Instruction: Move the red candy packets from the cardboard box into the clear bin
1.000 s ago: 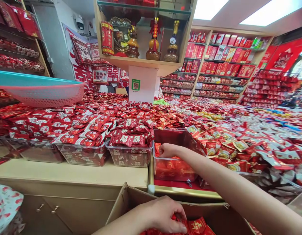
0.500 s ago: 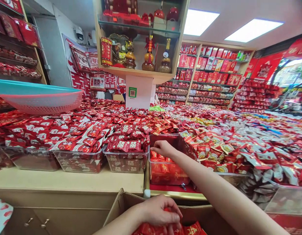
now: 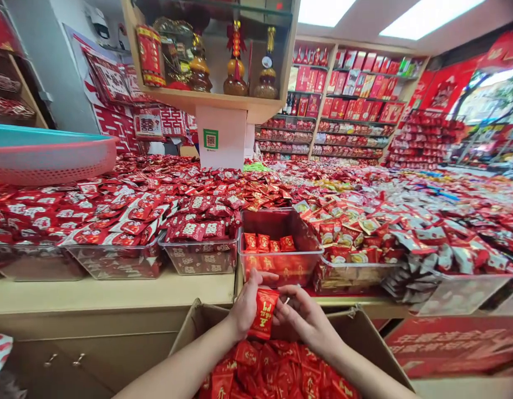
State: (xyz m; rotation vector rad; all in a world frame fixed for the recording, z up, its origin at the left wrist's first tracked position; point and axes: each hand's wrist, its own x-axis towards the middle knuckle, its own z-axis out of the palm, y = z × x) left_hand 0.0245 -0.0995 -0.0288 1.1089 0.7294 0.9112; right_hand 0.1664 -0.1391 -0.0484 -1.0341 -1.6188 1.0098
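Note:
My left hand (image 3: 245, 306) grips a red wrapped candy packet (image 3: 265, 316) with gold lettering by its left side. At the packet's right edge, my right hand (image 3: 304, 317) pinches with thumb and bent fingers. Both hands are above an open cardboard box (image 3: 186, 328), which holds many loose red packets (image 3: 277, 368) of the same look. Just beyond my fingers stands a clear plastic bin (image 3: 314, 252). Inside it, upright red packets (image 3: 263, 244) form a row toward the front, with the red bin interior showing behind them.
Bins heaped with red packets (image 3: 202, 227) stand left of it, and bins of red-and-white packets (image 3: 356, 238) stand right. Pink and teal baskets (image 3: 52, 160) lie on the left pile. A glass-shelved cabinet (image 3: 214, 97) overhangs the display. Beige drawers (image 3: 94, 354) are below left.
My right hand has come back from the plastic bin to join my left. My left hand has risen from the box with a red packet. The view has tilted down slightly.

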